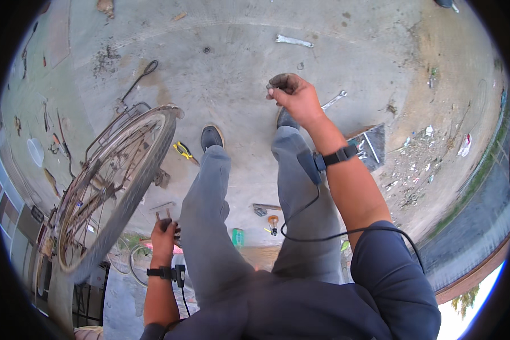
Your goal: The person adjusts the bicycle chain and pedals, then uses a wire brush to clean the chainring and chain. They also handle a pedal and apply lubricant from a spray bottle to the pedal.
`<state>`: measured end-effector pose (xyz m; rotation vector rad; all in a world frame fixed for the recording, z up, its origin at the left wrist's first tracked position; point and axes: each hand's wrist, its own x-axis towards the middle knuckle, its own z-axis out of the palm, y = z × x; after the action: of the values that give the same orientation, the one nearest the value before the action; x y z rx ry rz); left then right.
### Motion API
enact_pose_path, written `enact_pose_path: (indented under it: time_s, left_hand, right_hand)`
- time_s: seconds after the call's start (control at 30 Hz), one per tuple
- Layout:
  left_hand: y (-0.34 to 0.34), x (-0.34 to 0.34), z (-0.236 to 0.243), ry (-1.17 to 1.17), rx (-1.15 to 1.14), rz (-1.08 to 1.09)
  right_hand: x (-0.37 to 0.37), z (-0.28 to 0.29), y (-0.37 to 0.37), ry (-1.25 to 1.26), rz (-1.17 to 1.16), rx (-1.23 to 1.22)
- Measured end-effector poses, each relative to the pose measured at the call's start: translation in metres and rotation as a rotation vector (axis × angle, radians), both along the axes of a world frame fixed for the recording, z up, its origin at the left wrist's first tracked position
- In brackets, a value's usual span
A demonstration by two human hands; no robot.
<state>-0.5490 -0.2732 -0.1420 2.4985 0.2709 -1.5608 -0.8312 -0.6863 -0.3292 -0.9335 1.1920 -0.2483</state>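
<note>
Clearly, the right hand is drawn into a narrow pinch, thumb against fingers, with a small dark piece at the tips, over the concrete floor. One wrench lies near that wrist, a second wrench farther forward. The left hand is curled beside the left leg, near a thin metal piece; whether it grips anything I cannot tell. Left of it is a bicycle wheel, with yellow-handled pliers on the floor nearby. Between the legs, a green container shows; any lettering on it is too small to read, likewise on the red-and-white scrap far right.
</note>
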Motion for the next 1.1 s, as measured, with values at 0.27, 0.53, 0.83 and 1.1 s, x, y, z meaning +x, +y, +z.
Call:
enact_pose_path:
  time_s: [0.27, 0.53, 0.83, 1.1]
  left_hand:
    - [-0.204, -0.091, 0.167, 0.206, -0.574, -0.027]
    - [-0.267, -0.145, 0.312, 0.492, -1.038, 0.183]
    - [-0.212, -0.132, 0.372, 0.598, -1.06, 0.083]
    - [-0.157, -0.115, 0.407, 0.386, -1.191, -0.068]
  right_hand:
    - [-0.015, 0.294, 0.013, -0.338, -0.067, 0.048]
    - [-0.033, 0.466, 0.032, -0.344, 0.255, -0.467]
    - [-0.028, 0.543, 0.089, -0.377, 0.325, -0.816]
    - [-0.007, 0.572, 0.145, -0.596, 0.22, -0.511]
